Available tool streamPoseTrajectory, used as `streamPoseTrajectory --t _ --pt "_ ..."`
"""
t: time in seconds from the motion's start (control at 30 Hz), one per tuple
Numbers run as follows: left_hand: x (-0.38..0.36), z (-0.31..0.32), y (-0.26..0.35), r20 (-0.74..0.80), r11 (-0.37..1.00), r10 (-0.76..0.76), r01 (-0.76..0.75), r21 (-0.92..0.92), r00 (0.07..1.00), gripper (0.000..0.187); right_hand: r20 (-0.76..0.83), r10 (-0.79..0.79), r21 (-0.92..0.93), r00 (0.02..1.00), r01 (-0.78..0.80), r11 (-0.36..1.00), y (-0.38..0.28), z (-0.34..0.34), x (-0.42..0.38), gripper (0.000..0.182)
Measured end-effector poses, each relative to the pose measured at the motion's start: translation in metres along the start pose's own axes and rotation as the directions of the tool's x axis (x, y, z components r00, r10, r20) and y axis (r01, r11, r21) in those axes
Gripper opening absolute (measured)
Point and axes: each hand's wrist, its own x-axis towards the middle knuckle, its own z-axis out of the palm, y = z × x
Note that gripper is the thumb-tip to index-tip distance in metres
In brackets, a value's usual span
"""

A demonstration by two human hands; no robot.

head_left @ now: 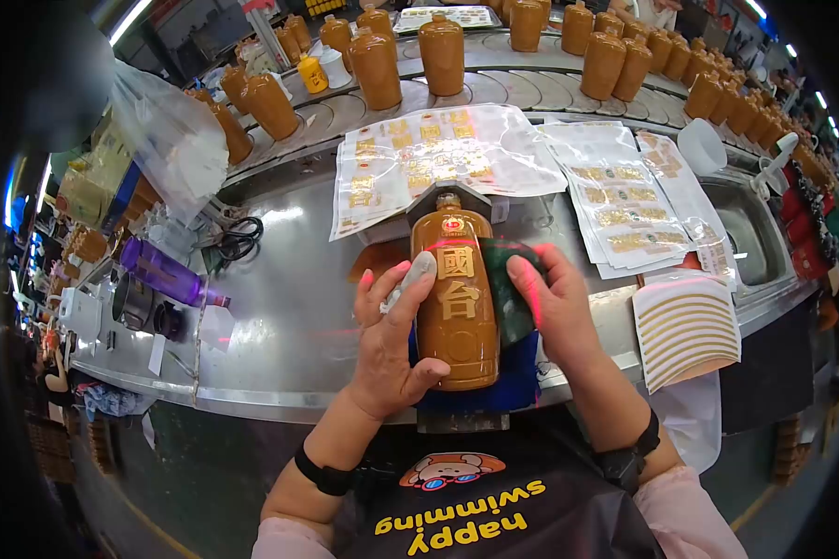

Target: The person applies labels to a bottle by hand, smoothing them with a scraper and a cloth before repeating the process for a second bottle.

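black apron nearest; purple container at left on steel table; left hand open, bent fingers apart, thumb and one finger against brown bottle's left side; bottle lies mid-table, neck away, above blue cloth; right hand pinches dark green sheet beside it; sink far right

Brown bottle bears gold characters; the cloth looks dark green.

Brn btl, glossy, gold-lettered, lying face-up, top at bracket
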Motion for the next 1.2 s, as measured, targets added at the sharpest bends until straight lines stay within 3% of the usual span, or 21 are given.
streamPoseTrajectory --t 0.07,0.1,0.17,0.23,0.27,0.37,0.4,0.43,0.47,0.53,0.63,0.7,0.77,0.83,0.9,0.93,0.97,1.0,1.03,1.13,1.2 --pt "-0.002 0.001 0.0 -0.012 1.0 -0.011 0.011 -0.023 1.0 0.087 -0.001 -0.18 -0.253 0.984 0.174 0.952 -0.023 0.001 -0.003 0.018" --pt "-0.001 0.002 0.001 -0.021 0.999 -0.02 0.019 -0.048 1.0 0.088 0.173 -0.412 -0.437 0.895 0.445 0.782 -0.031 0.002 -0.004 0.019" --pt "-0.003 0.002 -0.001 -0.037 0.995 -0.031 0.027 -0.095 0.999 0.088 0.59 -0.618 -0.543 0.519 0.822 0.171 -0.047 0.004 -0.006 0.024" --pt "-0.006 0.003 -0.005 -0.059 0.989 -0.044 0.035 -0.144 0.997 0.088 0.78 -0.387 -0.416 0.491 0.87 0.265 -0.065 0.006 -0.02 0.028" --pt "-0.007 0.003 -0.004 -0.068 0.981 -0.07 0.056 -0.187 0.995 0.088 0.803 -0.332 -0.332 0.494 0.834 0.44 -0.072 0.005 -0.02 0.035" --pt "-0.004 0.0 -0.006 -0.097 0.963 -0.109 0.081 -0.258 0.989 0.087 0.697 -0.53 -0.448 0.484 0.87 0.206 -0.074 0.01 -0.001 0.034" --pt "-0.002 -0.002 -0.011 -0.113 0.968 -0.09 0.06 -0.245 0.989 0.087 0.769 -0.453 -0.455 0.452 0.884 0.109 -0.074 0.008 0.002 0.032" --pt "0.003 -0.002 -0.013 -0.129 0.971 -0.068 0.035 -0.237 0.989 0.086 0.791 -0.414 -0.366 0.45 0.891 0.269 -0.074 0.007 0.0 0.029" --pt "0.006 -0.001 -0.009 -0.191 0.976 -0.083 0.041 -0.216 0.978 0.082 0.813 -0.371 -0.279 0.448 0.86 0.426 -0.073 0.004 -0.006 0.026" --pt "0.025 -0.013 -0.005 -0.013 0.996 0.074 -0.074 -0.046 0.997 0.077 0.803 -0.356 -0.141 0.479 0.732 0.667 -0.072 -0.004 -0.013 0.021" --pt "0.036 -0.014 0.006 0.134 0.981 0.177 -0.186 0.06 0.975 0.071 0.599 -0.257 -0.425 0.758 0.573 0.701 -0.07 -0.035 -0.02 0.02" --pt "0.035 -0.016 0.004 0.213 0.945 0.271 -0.302 0.127 0.939 0.07 0.352 -0.279 -0.466 0.894 0.426 0.776 -0.065 -0.056 -0.023 0.022" --pt "0.03 -0.019 0.008 0.25 0.932 0.307 -0.343 0.114 0.918 0.07 0.115 -0.386 -0.636 0.915 0.366 0.679 -0.057 -0.091 -0.015 0.025" --pt "0.017 -0.015 0.014 0.237 0.941 0.298 -0.327 0.091 0.925 0.071 0.033 -0.348 -0.7 0.937 0.27 0.661 -0.059 -0.138 0.005 0.024" --pt "-0.001 -0.009 0.016 0.169 0.965 0.235 -0.251 0.08 0.957 0.074 0.115 -0.389 -0.919 0.914 0.247 0.307 -0.048 -0.202 0.044 0.029" --pt "-0.01 -0.005 0.009 0.177 0.957 0.221 -0.248 0.148 0.959 0.096 0.179 -0.438 -0.95 0.881 0.27 0.154 -0.03 -0.243 0.072 0.026" --pt "-0.014 0.003 0.011 0.117 0.989 0.109 -0.119 0.088 0.987 0.102 0.251 -0.477 -0.959 0.843 0.283 -0.004 -0.021 -0.272 0.103 0.024" --pt "-0.016 0.012 0.014 0.063 1.0 -0.012 0.011 0.021 0.998 0.108 0.073 -0.247 -0.997 0.966 0.072 -0.014 -0.03 -0.274 0.134 0.023" --pt "-0.018 0.016 0.017 0.014 0.989 -0.139 0.139 -0.051 0.99 0.114 -0.129 -0.01 -0.989 0.992 -0.129 -0.076 -0.038 -0.273 0.162 0.03" --pt "-0.024 0.013 0.016 0.062 0.992 -0.125 0.126 -0.008 0.99 0.121 -0.306 0.134 -0.909 0.942 -0.247 -0.337 -0.019 -0.281 0.228 0.062" --pt "-0.02 0.016 0.014 0.062 0.984 -0.128 0.134 -0.115 0.99 0.114 -0.335 0.125 -0.912 0.934 -0.288 -0.293 -0.01 -0.289 0.253 0.072"
